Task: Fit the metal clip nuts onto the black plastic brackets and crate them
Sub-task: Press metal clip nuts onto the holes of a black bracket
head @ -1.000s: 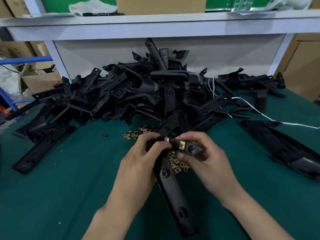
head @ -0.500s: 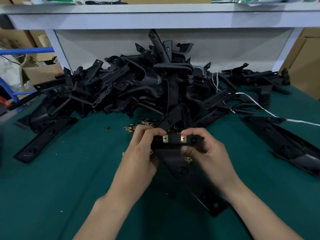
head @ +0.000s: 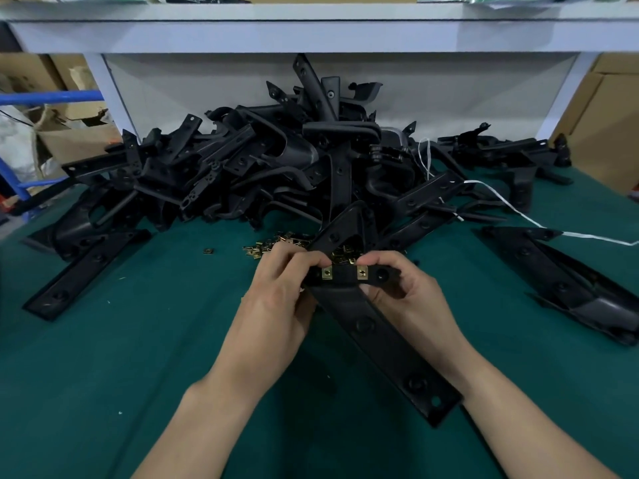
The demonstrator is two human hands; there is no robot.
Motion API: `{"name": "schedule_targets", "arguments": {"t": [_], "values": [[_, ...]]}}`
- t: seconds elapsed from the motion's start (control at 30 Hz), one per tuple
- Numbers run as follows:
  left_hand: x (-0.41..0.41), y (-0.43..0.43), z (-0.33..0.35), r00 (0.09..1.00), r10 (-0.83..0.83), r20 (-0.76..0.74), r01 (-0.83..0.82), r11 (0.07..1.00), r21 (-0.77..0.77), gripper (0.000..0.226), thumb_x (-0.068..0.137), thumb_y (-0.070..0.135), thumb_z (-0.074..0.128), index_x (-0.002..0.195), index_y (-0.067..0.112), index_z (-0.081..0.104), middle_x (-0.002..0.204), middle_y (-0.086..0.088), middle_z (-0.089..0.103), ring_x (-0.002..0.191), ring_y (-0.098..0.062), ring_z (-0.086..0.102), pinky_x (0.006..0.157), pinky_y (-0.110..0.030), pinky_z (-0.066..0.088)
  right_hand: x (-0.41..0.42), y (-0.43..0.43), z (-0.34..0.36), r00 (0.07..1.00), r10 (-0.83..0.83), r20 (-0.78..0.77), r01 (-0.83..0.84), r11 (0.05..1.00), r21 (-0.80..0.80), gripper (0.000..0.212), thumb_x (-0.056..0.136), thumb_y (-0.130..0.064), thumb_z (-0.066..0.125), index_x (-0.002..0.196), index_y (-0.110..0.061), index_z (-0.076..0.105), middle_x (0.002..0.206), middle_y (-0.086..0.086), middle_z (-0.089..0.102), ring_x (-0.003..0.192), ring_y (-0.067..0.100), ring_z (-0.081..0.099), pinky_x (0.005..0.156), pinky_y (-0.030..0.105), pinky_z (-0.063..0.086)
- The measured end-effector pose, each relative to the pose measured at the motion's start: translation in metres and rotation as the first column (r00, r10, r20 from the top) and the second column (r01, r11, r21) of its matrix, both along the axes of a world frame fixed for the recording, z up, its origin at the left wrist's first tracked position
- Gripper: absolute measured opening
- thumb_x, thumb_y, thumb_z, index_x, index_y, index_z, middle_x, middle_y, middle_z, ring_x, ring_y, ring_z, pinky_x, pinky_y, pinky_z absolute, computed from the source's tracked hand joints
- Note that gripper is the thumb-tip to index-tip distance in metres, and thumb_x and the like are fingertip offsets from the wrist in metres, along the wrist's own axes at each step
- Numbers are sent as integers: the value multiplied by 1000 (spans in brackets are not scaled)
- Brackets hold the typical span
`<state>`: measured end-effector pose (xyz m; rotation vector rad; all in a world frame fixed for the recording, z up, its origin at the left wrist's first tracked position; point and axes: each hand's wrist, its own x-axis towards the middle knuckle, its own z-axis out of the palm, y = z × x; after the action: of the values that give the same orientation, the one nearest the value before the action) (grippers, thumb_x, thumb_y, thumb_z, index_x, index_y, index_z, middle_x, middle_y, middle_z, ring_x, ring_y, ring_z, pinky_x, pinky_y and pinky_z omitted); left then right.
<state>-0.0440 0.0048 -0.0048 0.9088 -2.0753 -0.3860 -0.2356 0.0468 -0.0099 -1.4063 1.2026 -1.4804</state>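
Note:
I hold a long black plastic bracket (head: 377, 344) over the green table, its top bar level between my hands. My left hand (head: 273, 305) grips the bar's left end and my right hand (head: 411, 299) grips its right end. Two brass clip nuts sit on the bar, one at the left (head: 326, 272) and one at the right (head: 362, 272). Behind my fingers lies a heap of loose clip nuts (head: 276, 244). A big pile of black brackets (head: 283, 167) fills the back of the table.
One bracket (head: 86, 271) lies flat at the left, another (head: 567, 285) at the right. A single stray clip nut (head: 208, 250) sits left of the heap. White cord (head: 518, 212) trails to the right edge. Cardboard boxes (head: 608, 122) stand beyond both sides, under a white shelf (head: 311, 32).
The bracket's long arm swung from pointing down at me to pointing down-right. The top bar turned level, showing two clip nuts. In the last half second little moved.

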Motion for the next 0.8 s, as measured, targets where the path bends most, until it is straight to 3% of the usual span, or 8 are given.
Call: {"name": "schedule_targets", "arguments": {"t": [0.13,0.3,0.47,0.57,0.63,0.73,0.8], "values": [[-3,5,-3,999,33,-25,-33,999,22,55,85,-3,63,123,35,51,120,23,43,101,-3,56,73,-44,57,-1,2,2,983,109,145,-112,994,11,24,85,-19,73,105,-32,69,88,-4,64,73,5,58,66,16,47],[-18,25,6,997,-66,-50,71,990,123,80,83,-8,67,113,63,46,118,31,53,109,6,54,87,-26,48,-12,41,5,872,108,478,-158,985,65,29,88,0,68,109,-19,67,98,2,69,85,10,65,77,21,54],[-85,79,30,947,-318,50,317,948,30,51,84,8,71,114,46,56,108,20,59,101,5,54,91,-9,38,-70,142,16,854,-119,507,63,990,127,19,95,-16,62,112,-18,69,93,-5,74,79,7,69,71,17,53],[-147,133,41,885,-461,68,460,887,20,31,85,30,67,115,34,61,103,10,63,98,-8,58,92,-28,46,-107,216,21,752,-269,602,257,960,108,13,92,-24,68,96,-25,80,95,-8,76,86,4,70,79,19,54],[-195,177,43,840,-541,39,540,841,43,29,86,32,68,114,30,62,103,4,66,97,-17,62,90,-39,49,-128,265,21,633,-286,720,360,931,53,9,82,-31,75,89,-31,82,93,-10,76,83,5,71,76,22,57],[-265,250,45,780,-626,-24,624,773,112,28,87,32,74,112,26,63,104,3,68,99,-18,63,90,-40,50,-148,328,6,211,-209,955,532,844,67,26,92,-39,59,97,-18,71,89,3,74,73,17,72,62,28,58],[-302,297,42,673,-735,85,709,674,210,44,89,40,71,128,29,55,112,1,64,106,-20,60,94,-41,48,-150,360,-13,56,-120,991,626,777,59,29,96,-38,53,102,-15,69,98,5,74,83,18,73,72,30,59]]}}
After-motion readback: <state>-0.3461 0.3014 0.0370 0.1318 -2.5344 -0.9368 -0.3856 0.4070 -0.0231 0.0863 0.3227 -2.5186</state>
